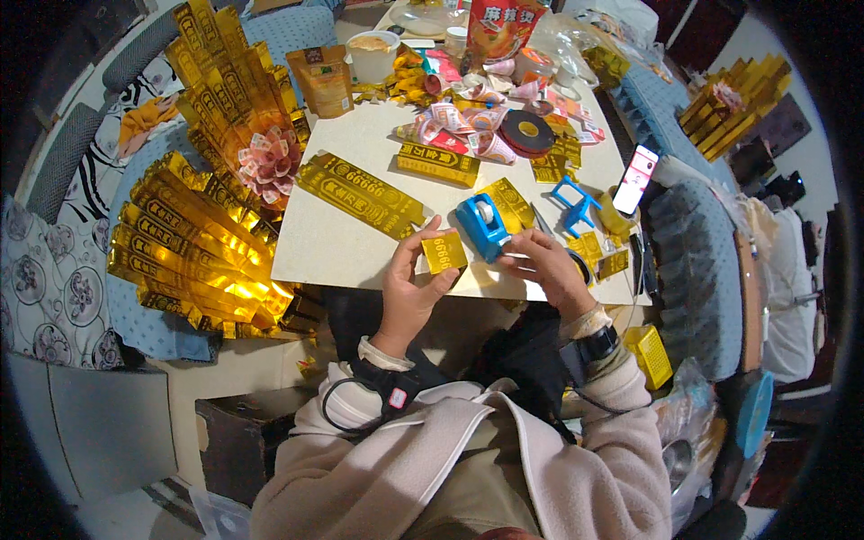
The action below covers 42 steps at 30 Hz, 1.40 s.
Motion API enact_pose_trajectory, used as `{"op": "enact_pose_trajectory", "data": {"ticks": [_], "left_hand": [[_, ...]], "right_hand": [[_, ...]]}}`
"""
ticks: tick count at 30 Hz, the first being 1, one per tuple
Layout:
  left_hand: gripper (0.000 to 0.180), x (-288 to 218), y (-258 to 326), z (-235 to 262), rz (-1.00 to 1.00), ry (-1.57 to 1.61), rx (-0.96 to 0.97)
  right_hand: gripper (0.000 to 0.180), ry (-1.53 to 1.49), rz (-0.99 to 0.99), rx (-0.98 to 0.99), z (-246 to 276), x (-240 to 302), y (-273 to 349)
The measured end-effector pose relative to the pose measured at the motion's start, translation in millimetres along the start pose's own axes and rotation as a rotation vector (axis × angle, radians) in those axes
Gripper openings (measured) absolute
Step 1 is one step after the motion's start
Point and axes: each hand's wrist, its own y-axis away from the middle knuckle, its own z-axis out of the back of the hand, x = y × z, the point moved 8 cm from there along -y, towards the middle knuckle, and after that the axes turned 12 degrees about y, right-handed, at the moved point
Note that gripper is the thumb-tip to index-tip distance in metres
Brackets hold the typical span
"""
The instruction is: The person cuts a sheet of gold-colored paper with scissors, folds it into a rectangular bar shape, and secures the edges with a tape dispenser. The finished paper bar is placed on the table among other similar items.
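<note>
My left hand [410,286] is closed round a small folded gold paper box [442,253] above the table's near edge. Just right of it, a blue tape dispenser [483,225] with a roll of tape rests on the table. The fingertips of my right hand [549,270] are pinched at the dispenser's front end; whatever they grip there is too small to make out. A gold printed sheet [509,203] lies behind the dispenser. Farther left are a long flat gold strip [360,193] and a folded gold bar [438,166].
Beside my right hand are scissors [581,266], a blue plastic stand [574,205] and a lit phone [635,180]. A dark tape roll [527,134] and several rolled paper pieces [450,118] lie farther back. Fanned gold paper stacks [193,243] stand at the left.
</note>
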Motion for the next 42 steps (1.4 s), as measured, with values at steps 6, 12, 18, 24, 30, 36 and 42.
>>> {"op": "enact_pose_trajectory", "data": {"ticks": [6, 12, 18, 24, 30, 36, 42], "left_hand": [[0.051, 1, 2, 0, -0.019, 0.009, -0.024], [0.05, 2, 3, 1, -0.014, -0.001, -0.035], [0.05, 0, 4, 0, -0.017, -0.011, -0.045], [0.051, 0, 7, -1, -0.009, -0.02, -0.068], [0.051, -2, 6, -3, -0.013, 0.024, -0.053], [0.051, -2, 7, -3, 0.018, 0.07, -0.045], [0.051, -2, 7, -3, 0.013, 0.07, -0.018]], "right_hand": [[0.02, -0.04, 0.092, -0.086, 5, -28, -1], [0.022, 0.037, 0.111, -0.15, 7, -43, -8], [0.021, -0.011, 0.008, -0.121, -12, -51, -14], [0.014, -0.026, 0.382, -0.14, -34, -1, 26], [0.031, -0.04, 0.709, -0.071, -65, 53, 54], [0.051, 0.057, 0.865, 0.064, -82, 80, 49], [0.053, 0.159, 0.845, 0.13, -81, 83, 46]]}}
